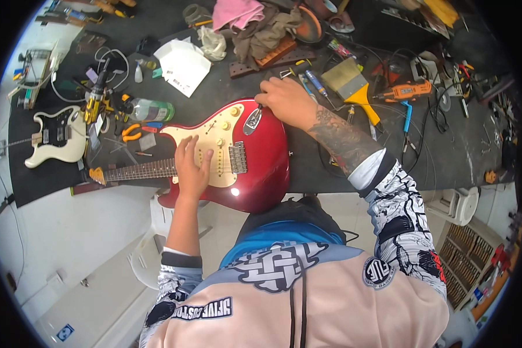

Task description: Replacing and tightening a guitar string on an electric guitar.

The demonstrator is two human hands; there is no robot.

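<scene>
Two hands rest on a red electric guitar (261, 174) lying across the dark workbench (446, 156). Left hand (192, 165): fingers spread flat, pressing the cream pickguard (214, 152) beside the neck. Right hand (287, 101): fingers curled, pinching a small tool at the chrome jack plate (252, 122) on the guitar's far edge

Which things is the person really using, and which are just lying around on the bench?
In use:
- shiny red electric guitar with a cream pickguard
- left hand, flat on the pickguard
- right hand, at the guitar's metal jack plate; any tool in it is hidden

Lying about:
- white electric guitar body with a black pickguard
- yellow-handled wide scraper
- orange rotary tool
- pink cloth
- orange-handled pliers
</scene>
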